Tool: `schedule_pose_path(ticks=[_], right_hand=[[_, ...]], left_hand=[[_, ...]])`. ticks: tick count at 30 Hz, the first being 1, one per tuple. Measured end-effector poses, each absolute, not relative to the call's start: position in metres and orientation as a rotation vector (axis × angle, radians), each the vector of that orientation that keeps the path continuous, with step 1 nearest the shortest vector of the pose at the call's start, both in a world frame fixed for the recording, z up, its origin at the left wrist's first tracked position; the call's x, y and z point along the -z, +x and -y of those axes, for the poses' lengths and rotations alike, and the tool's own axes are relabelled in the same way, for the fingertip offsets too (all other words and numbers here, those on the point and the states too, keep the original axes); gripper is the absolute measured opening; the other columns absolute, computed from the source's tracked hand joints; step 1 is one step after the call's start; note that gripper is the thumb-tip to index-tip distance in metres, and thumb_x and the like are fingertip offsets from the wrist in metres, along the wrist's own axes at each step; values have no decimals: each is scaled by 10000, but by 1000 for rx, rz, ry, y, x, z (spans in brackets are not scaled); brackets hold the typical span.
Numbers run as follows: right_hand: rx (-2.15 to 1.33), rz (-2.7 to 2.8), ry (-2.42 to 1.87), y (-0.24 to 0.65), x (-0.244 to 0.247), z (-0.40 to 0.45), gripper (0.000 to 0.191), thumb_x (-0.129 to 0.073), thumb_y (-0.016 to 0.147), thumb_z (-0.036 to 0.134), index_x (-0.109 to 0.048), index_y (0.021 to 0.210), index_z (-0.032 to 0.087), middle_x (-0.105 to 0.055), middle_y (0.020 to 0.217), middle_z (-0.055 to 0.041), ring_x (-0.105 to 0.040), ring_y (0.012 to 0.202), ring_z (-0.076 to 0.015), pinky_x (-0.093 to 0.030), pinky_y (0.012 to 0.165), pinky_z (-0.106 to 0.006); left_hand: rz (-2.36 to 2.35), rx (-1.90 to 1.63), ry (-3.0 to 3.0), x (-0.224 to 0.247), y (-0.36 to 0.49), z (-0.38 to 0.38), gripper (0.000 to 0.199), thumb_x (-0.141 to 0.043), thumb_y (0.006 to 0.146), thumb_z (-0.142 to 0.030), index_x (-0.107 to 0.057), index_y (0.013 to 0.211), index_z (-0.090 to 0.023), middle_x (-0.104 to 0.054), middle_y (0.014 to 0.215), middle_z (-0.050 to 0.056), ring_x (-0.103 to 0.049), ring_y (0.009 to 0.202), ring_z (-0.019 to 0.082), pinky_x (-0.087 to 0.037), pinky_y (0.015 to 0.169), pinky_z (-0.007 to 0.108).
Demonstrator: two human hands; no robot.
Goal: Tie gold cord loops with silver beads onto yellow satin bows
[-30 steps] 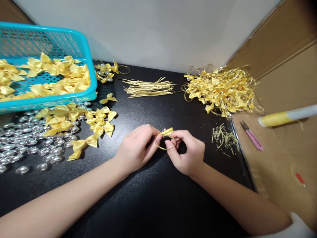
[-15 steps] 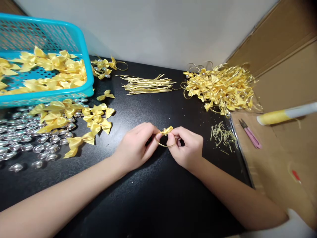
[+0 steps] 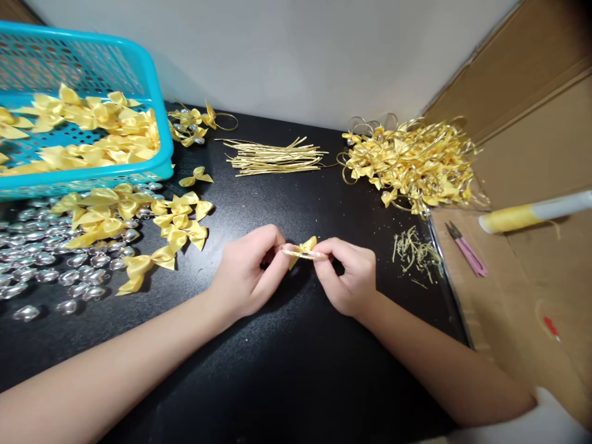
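Between my two hands, above the black table, is a yellow ribbon bow [image 3: 306, 245] with a loop of gold cord. My left hand [image 3: 252, 269] pinches its left side between thumb and fingertips. On the other side, the thumb and forefinger of my right hand [image 3: 348, 274] are closed on the right end of the loop. The loop is seen nearly edge-on, and the fingertips partly cover the bow. Loose yellow bows [image 3: 182, 225] lie left of my left hand, beside many silver beads [image 3: 76, 277].
A turquoise basket [image 3: 160, 123] of yellow bows stands at the back left. Cut gold cords [image 3: 277, 157] lie at the back middle. A heap of looped bows [image 3: 411, 163] is at the back right, near cord scraps [image 3: 416, 254], pink-handled snips [image 3: 467, 250] and a yellow-and-white roll [image 3: 531, 213].
The gold loop has tilted from hanging open below the bow to nearly edge-on. My left hand has shifted slightly left, and the fingertips are farther apart.
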State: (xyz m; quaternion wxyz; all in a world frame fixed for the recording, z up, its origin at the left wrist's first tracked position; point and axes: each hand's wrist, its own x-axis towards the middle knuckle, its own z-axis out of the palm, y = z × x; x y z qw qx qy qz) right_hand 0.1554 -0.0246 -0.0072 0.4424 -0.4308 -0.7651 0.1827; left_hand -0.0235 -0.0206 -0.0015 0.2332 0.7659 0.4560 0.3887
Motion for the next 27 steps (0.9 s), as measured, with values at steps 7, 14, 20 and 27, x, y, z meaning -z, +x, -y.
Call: schedule_pose_path(ticks=[7, 14, 20, 27], right_hand=[[-719, 1835, -1097, 159, 7, 22, 345, -462, 929, 232, -556, 602, 177, -491, 485, 45, -453, 433, -69, -364, 464, -212], [-922, 1785, -1058, 161, 9, 18, 398, -466, 917, 240, -514, 527, 172, -464, 461, 51, -448, 429, -62, -354, 474, -208], [-895, 1736, -1179, 158, 9, 18, 403, -476, 872, 209, -412, 475, 184, -376, 422, 60, -356, 394, -52, -272, 423, -210], [-923, 1689, -1219, 159, 12, 17, 397, -484, 875, 226, -411, 487, 190, -368, 427, 62, -365, 396, -60, -276, 427, -217]], left_hand=[[-1216, -964, 1983, 4, -25, 13, 352, -468, 915, -235, -486, 567, -181, -457, 503, -40, -432, 474, 98, -330, 494, 245], [-1192, -928, 1871, -2, -24, 11, 404, -447, 897, -239, -357, 507, -188, -331, 475, -51, -335, 446, 88, -283, 471, 255], [-1289, -930, 1827, -4, -22, 12, 377, -443, 883, -260, -368, 519, -194, -333, 476, -48, -333, 452, 94, -280, 464, 254], [-1319, -946, 1798, -3, -22, 11, 383, -464, 882, -276, -387, 517, -190, -335, 467, -51, -324, 453, 91, -273, 459, 243]])
